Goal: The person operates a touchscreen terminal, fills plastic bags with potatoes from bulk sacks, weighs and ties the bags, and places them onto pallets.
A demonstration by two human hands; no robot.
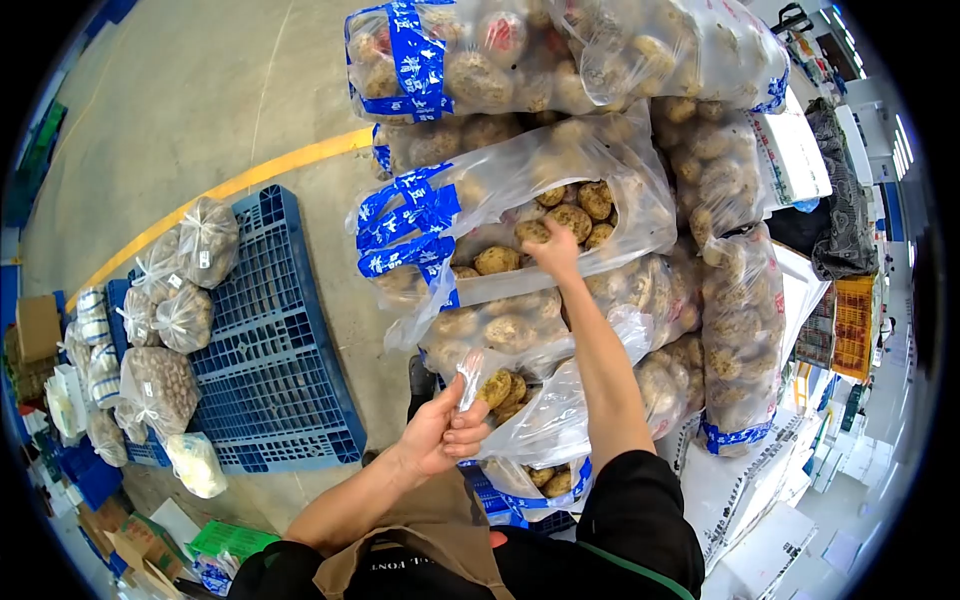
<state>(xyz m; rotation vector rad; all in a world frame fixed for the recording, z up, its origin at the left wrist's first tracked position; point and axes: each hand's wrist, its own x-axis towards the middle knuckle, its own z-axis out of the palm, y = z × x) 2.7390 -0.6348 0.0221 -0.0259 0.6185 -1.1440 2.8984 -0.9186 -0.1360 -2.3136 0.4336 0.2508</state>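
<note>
Nearest me, my left hand's (447, 432) fingers clench a thin, clear plastic strip (469, 370). Farther off, my right hand (556, 250) dips into an opened, transparent plastic bag with blue bands (642, 215); its fingers touch an oval, brown potato (530, 233) among others there, though I cannot tell whether they grip it. Beyond, to the left, knotted clear plastic bags (207, 243) sit on a blue lattice pallet (268, 350).

Two hands (443, 433), at least six potato bags (742, 330), one apron (420, 545)

Plastic (469, 370) partly hidden by the left fingers (466, 436), uppermost potato bag (480, 75) cut off above
</note>
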